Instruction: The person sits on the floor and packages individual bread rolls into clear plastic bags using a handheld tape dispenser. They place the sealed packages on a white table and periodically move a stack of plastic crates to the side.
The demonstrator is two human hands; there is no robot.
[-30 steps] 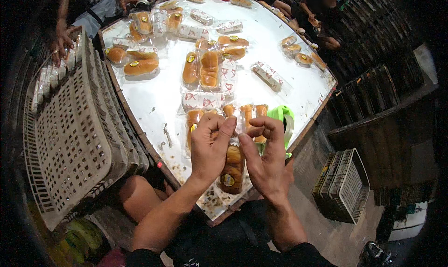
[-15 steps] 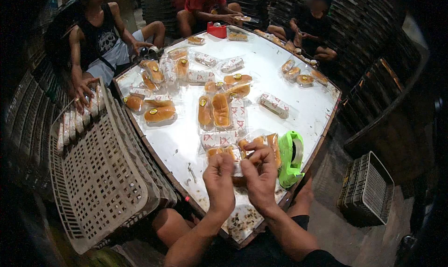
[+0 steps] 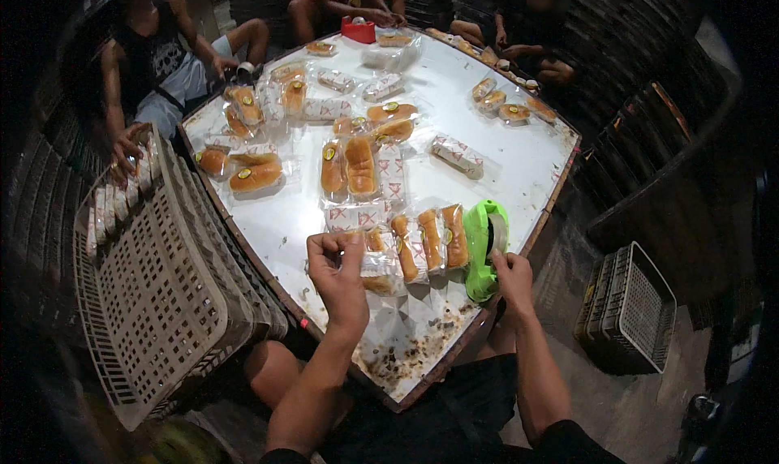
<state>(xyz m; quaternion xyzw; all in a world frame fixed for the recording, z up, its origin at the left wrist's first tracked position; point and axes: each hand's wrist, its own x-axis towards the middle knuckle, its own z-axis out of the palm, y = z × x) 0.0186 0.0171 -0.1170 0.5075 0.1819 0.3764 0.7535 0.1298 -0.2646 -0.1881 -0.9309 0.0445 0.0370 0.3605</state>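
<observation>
My left hand (image 3: 339,281) is closed at the near part of the table, thumb and fingers pinching the end of a bread roll in clear plastic (image 3: 381,284). My right hand (image 3: 513,282) is at the near right side of a green tape dispenser (image 3: 479,277), its fingers pressed together beside the tape roll (image 3: 497,235). What lies between those fingertips is too small to make out. Between the held roll and the dispenser, several wrapped bread rolls (image 3: 432,241) stand side by side. Just beyond my left hand lies a patterned wrapped pack (image 3: 355,216).
More wrapped rolls (image 3: 359,165) are spread over the white table (image 3: 300,208). Stacked plastic crates (image 3: 174,302) stand at the left, and smaller crates (image 3: 645,310) on the floor at right. A red tape dispenser (image 3: 358,30) is at the far edge. Three people sit around the table.
My hands were together over a bread roll. The right has moved away to the green dispenser; the left stays with the roll. The whole view has shifted slightly.
</observation>
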